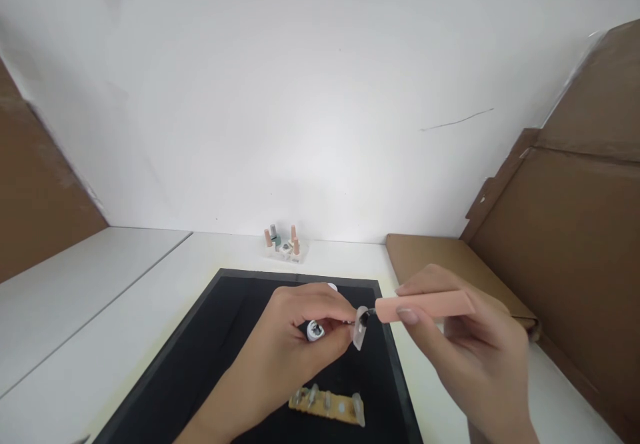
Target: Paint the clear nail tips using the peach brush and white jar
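Observation:
Between thumb and fingertips, my left hand [295, 347] pinches a clear false nail tip [358, 339], standing nearly upright above the black mat. My right hand [480, 344] grips a nail polish brush by its long pink cap handle [425, 305], held almost level. Dark polish covers the brush's bristles [365, 317], which touch the upper part of the nail tip. Just beyond my left thumb is a small white-rimmed pot [315, 330] with something dark inside. Below my hands lies a yellowish strip [327, 405] bearing several more clear nail tips.
The black mat [235, 311] with a grey border lies on a white table [145, 284]. At the back, a clear tray [280, 256] holds several polish bottles. A flat cardboard piece [425, 254] lies at right, beside a cardboard wall [585, 244]. Another cardboard panel [40, 184] stands left.

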The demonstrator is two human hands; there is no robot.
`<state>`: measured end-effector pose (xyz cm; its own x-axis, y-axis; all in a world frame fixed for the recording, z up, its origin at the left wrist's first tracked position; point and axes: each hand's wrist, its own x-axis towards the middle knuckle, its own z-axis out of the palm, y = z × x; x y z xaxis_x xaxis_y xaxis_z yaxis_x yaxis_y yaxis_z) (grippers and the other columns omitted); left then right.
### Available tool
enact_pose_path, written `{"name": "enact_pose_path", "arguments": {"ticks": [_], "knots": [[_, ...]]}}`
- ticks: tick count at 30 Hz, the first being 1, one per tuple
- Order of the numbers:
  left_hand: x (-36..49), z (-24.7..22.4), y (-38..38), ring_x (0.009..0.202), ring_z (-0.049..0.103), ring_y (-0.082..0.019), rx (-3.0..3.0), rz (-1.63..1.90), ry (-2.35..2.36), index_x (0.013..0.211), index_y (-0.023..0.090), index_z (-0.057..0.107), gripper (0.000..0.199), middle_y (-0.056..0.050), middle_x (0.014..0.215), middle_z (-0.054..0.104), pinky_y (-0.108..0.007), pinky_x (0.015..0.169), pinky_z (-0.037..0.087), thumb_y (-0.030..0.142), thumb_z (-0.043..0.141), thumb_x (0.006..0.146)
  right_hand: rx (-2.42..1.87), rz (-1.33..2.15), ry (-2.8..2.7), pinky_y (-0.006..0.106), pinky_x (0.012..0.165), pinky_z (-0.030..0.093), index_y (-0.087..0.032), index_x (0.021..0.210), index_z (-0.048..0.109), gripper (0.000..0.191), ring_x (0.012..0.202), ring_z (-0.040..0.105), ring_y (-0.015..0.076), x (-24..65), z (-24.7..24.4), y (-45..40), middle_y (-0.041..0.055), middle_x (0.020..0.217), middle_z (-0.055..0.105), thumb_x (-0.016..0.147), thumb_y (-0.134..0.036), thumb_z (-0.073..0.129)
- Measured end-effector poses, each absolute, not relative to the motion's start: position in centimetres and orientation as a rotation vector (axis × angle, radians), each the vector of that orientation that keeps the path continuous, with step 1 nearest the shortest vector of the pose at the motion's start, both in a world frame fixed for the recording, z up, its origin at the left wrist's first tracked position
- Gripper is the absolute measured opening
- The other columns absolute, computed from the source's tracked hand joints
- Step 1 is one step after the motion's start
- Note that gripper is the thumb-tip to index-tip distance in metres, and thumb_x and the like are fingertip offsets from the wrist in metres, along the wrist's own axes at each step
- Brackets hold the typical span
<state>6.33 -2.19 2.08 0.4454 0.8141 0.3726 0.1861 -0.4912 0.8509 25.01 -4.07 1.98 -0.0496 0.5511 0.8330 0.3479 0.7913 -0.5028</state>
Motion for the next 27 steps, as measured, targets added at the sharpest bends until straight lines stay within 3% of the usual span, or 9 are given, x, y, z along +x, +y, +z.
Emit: {"name": "enact_pose_path", "arguments": {"ticks": [10, 17, 22, 27], "knots": [[6.5, 2.1, -1.9, 0.061, 0.058, -0.013, 1.899, 1.061, 0.875, 0.071, 0.019, 0.076, 0.02, -0.002, 0.07, 0.067, -0.023, 0.052, 0.04, 0.007, 0.062, 0.079, -0.643, 0.276, -1.715, 0.025, 0.049, 0.042, -0.026, 0.08, 0.063, 0.01, 0.057, 0.054, 0.0108, 25.1, 2.4, -4.2, -0.0028, 0.069, 0.063, 0.087, -0.018, 0.065], [6.5, 1.9, -2.1, 0.066, 0.06, -0.014, 1.908, 1.008, 0.841, 0.073, 0.019, 0.075, 0.019, -0.003, 0.074, 0.069, -0.023, 0.056, 0.042, 0.009, 0.061, 0.082, -0.733, 0.168, -1.686, 0.025, 0.05, 0.042, -0.026, 0.081, 0.064, 0.014, 0.062, 0.056, 0.0129, 25.1, 2.1, -3.8, -0.0017, 0.069, 0.063, 0.086, -0.013, 0.065], [6.3, 1.7, -1.9, 0.062, 0.052, -0.011, 1.84, 0.948, 0.866, 0.077, 0.018, 0.076, 0.015, -0.001, 0.07, 0.063, -0.023, 0.055, 0.038, 0.016, 0.063, 0.084, -0.75, 0.159, -1.614, 0.024, 0.049, 0.046, -0.027, 0.085, 0.067, 0.019, 0.065, 0.061, 0.0129, 25.6, 1.6, -3.8, -0.0019, 0.077, 0.068, 0.085, -0.008, 0.064], [6.3, 1.7, -1.5, 0.062, 0.054, -0.011, 1.662, 0.861, 0.816, 0.081, 0.016, 0.075, 0.018, -0.001, 0.07, 0.062, -0.023, 0.057, 0.041, 0.025, 0.061, 0.087, -0.698, 0.201, -1.607, 0.023, 0.061, 0.053, -0.027, 0.089, 0.07, 0.02, 0.073, 0.064, 0.0114, 26.0, 1.5, -4.0, -0.0036, 0.082, 0.07, 0.086, -0.008, 0.062]]}}
